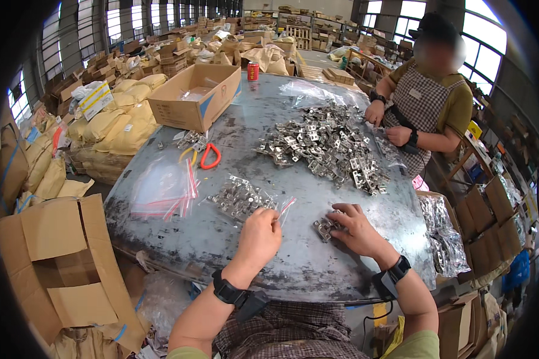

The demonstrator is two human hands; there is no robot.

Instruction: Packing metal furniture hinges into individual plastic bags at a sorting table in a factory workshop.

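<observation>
Metal brackets (325,227) gathered under right hand (356,230) | left hand (258,234) pinching clear bag (284,207) | step: bagging | next: likely feeding brackets into bag mouth

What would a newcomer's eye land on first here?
Probably the big heap of shiny metal brackets spread over the middle of the worn grey table, by a co-worker at the far right edge. Nearer, the right hand gathers a few brackets while the left hand pinches a clear zip bag. A stack of red-striped zip bags lies at left, before an open cardboard box.
</observation>
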